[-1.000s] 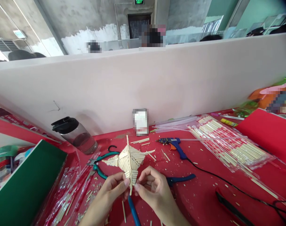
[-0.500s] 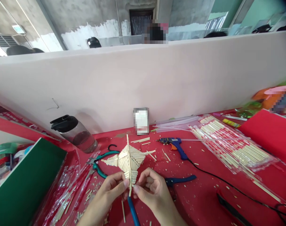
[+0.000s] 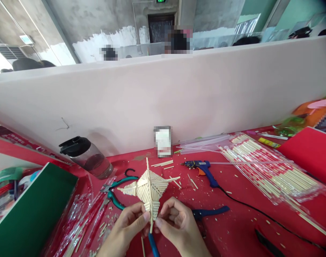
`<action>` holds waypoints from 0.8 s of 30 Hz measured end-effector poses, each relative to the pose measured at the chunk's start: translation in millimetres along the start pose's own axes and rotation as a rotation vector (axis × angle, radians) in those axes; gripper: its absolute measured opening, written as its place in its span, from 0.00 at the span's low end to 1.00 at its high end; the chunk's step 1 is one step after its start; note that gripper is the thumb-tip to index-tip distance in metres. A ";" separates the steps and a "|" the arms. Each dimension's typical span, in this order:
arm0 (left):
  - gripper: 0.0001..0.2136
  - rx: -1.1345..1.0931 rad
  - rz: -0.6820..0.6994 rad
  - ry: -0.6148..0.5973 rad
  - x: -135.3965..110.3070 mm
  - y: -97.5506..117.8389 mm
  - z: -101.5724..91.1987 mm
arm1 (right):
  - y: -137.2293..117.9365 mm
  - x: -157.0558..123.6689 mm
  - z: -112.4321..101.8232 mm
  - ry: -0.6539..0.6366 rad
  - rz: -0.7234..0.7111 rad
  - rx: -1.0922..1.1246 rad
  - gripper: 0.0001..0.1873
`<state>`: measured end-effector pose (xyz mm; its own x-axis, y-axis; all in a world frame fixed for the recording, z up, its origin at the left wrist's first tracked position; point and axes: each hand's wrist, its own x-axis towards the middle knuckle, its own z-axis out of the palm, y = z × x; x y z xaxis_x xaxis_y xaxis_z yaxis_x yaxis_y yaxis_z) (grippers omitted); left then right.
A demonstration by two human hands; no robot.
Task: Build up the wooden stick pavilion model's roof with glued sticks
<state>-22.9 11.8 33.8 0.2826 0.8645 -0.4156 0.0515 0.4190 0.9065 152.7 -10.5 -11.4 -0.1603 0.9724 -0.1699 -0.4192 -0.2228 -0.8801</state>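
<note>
A pale, star-like piece built of short wooden sticks [image 3: 149, 185] is held up over the red table, one point toward me. My left hand [image 3: 134, 219] is closed on the left side of its lower arm, thumb on top. At the right edge of that same arm, my right hand [image 3: 176, 221] has its thumb and bent fingers pinched together at the sticks; whether a small stick is between them I cannot make out. Behind the left tip lie teal-handled pliers [image 3: 116, 200]. Just below the piece, a blue handle [image 3: 153, 244] shows partly.
A blue glue gun [image 3: 203, 169] lies right of centre, its black cord trailing right. Packs of wooden sticks [image 3: 270, 167] lie beyond it. A tilted water bottle [image 3: 89, 159], a phone-like device [image 3: 163, 141] and a green box [image 3: 36, 207] stand around. Stick scraps litter the table.
The whole scene sits slightly lower in view, as the camera has tilted up a little. Both hands keep nearly the same hold on the stick piece.
</note>
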 end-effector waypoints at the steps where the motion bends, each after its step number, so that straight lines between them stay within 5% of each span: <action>1: 0.21 -0.001 0.001 -0.009 0.4 -0.3 -0.3 | -0.4 0.3 -0.1 -0.014 0.000 0.008 0.19; 24: 0.19 -0.100 0.048 0.009 -0.6 1.5 9.4 | -22.4 1.8 10.7 0.022 0.075 0.101 0.27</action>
<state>-13.9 9.2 36.1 0.2733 0.8867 -0.3728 -0.0583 0.4021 0.9137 152.2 -4.5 12.7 -0.1753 0.9538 -0.2439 -0.4946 -0.2995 -0.8159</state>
